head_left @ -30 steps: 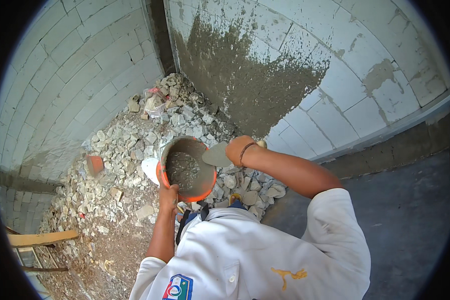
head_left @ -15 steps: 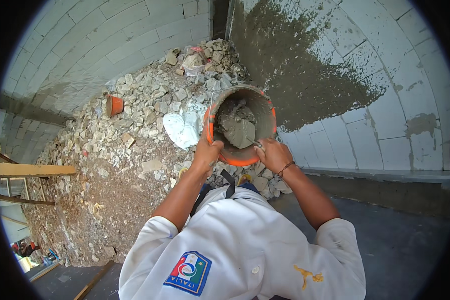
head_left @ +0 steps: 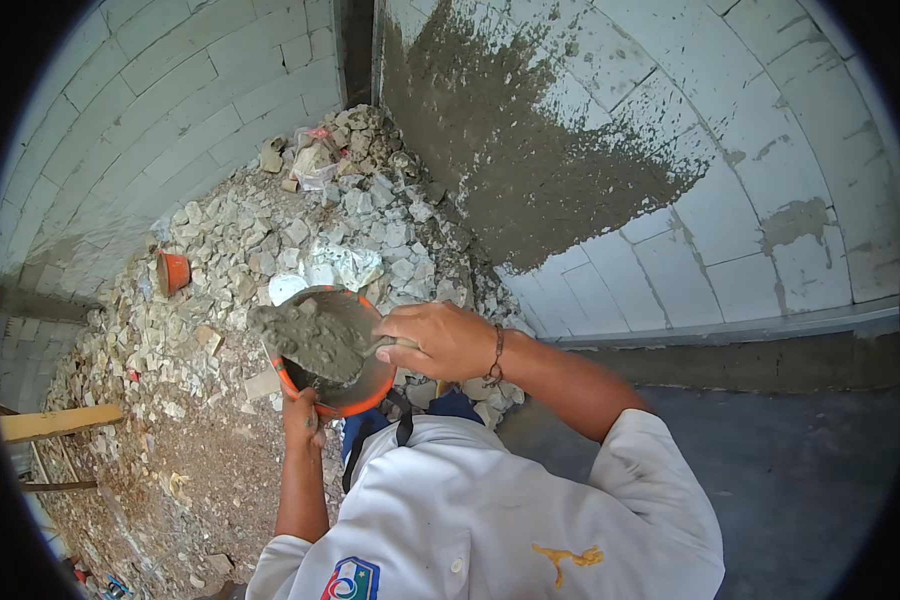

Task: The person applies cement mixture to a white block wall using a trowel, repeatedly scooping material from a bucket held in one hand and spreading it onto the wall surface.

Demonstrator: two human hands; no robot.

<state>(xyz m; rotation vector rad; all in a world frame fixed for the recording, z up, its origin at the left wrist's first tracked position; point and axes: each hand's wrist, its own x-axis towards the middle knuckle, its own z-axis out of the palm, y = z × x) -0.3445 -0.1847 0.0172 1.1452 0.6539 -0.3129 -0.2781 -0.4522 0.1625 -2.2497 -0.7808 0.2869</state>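
Note:
My right hand (head_left: pixel 438 342) is wrapped round the handle of a trowel (head_left: pixel 382 345) heaped with wet grey mortar (head_left: pixel 315 338). The load is held over the mouth of an orange bucket (head_left: pixel 358 407) whose inside is coated in grey, and it hides much of what is in there. At the bucket's near left rim my left hand (head_left: pixel 303 418) grips the edge. Right of the bucket stands a wall of pale blocks (head_left: pixel 610 285), partly covered by a rough dark coat of mortar (head_left: pixel 510 150).
Broken rubble (head_left: pixel 240 270) covers the floor around my feet and piles into the corner. A small orange pot (head_left: pixel 173 272), a white round piece (head_left: pixel 288 288) and plastic scraps (head_left: pixel 315 165) lie on it. A yellowish beam (head_left: pixel 60 423) juts in at the left; dark floor (head_left: pixel 670 450) spreads at right.
The trowel has come up out of the bucket with a heap of mortar on it. The bucket has moved left and closer to my body, and my view has shifted right.

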